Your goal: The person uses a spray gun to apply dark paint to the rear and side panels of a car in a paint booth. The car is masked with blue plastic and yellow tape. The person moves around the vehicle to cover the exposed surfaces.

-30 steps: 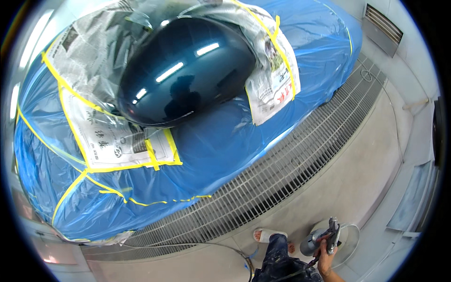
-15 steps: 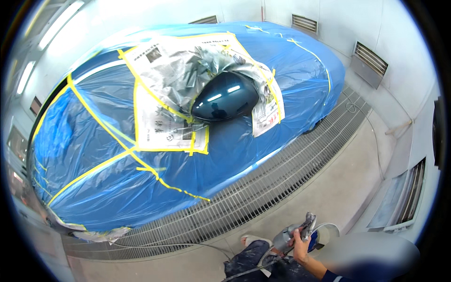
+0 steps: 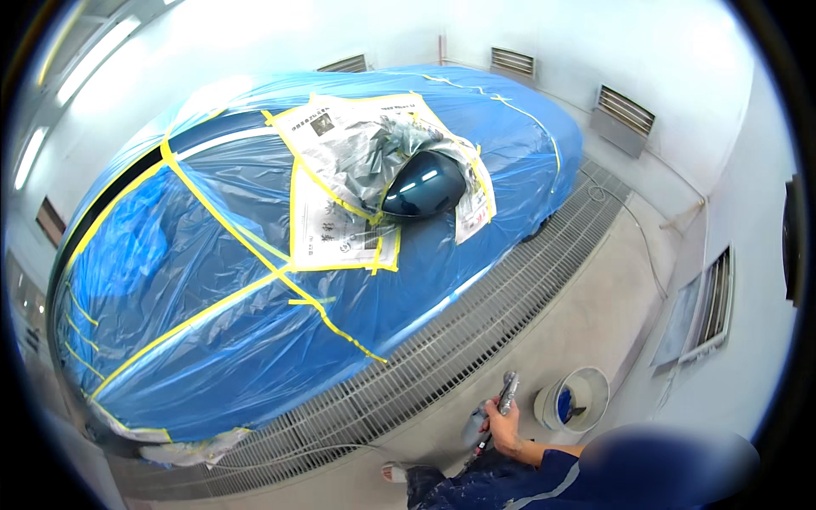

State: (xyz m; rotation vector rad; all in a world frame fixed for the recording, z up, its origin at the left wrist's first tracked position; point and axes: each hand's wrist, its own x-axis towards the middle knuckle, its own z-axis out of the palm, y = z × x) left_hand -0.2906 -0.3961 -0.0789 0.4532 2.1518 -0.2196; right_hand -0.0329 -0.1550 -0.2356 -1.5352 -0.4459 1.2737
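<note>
My right hand (image 3: 507, 432) is closed around a paint-smeared spray gun (image 3: 509, 391) near the lower edge. A greyish cup (image 3: 474, 425) shows on the gun's left side, partly hidden by the fingers. My left hand is out of view. Beyond the gun stands a car under blue plastic sheeting (image 3: 221, 340), held with yellow tape (image 3: 225, 225). A glossy dark blue-green mirror cover (image 3: 425, 185) sticks out of the sheeting, ringed by newspaper (image 3: 327, 229) and clear film (image 3: 357, 161). The gun is well apart from the mirror cover.
A white bucket (image 3: 599, 387) with something blue inside stands on the floor just right of my hand. Floor grating (image 3: 442, 357) runs along the car. A thin hose (image 3: 650, 255) lies near the right wall, and another (image 3: 314, 450) crosses the grating. Vents (image 3: 625, 115) line the walls.
The car looks slightly smaller and the view has shifted. My right hand, still holding the spray gun, has moved left in the picture, and the bucket now shows clear of it.
</note>
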